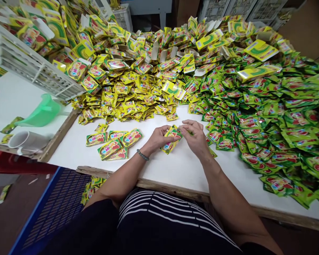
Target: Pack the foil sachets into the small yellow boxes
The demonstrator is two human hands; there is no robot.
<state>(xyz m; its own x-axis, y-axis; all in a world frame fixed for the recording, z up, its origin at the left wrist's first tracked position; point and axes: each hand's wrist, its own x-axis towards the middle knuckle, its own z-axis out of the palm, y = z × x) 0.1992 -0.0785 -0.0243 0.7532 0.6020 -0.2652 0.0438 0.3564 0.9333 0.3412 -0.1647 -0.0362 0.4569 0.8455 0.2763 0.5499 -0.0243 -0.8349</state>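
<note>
My left hand (159, 139) is closed on a small yellow-green box (171, 139) above the white table. At the box's upper right end, my right hand (193, 134) has its thumb and finger pinched together; what lies between them is too small to tell. Several closed boxes (110, 148) lie in a cluster left of my hands. Beyond the hands is a heap of small yellow packets (127, 106), and green packets (255, 124) are piled to the right. Open-ended boxes (210, 39) cover the back of the heap.
A white plastic crate (34, 67) leans at the left over boxes. Near it are a green scoop (39, 111) and a white mug (28, 140). Below the table's wooden edge (175, 190) stands a blue crate (55, 202) with packets. Grey crates (215, 10) are at the back.
</note>
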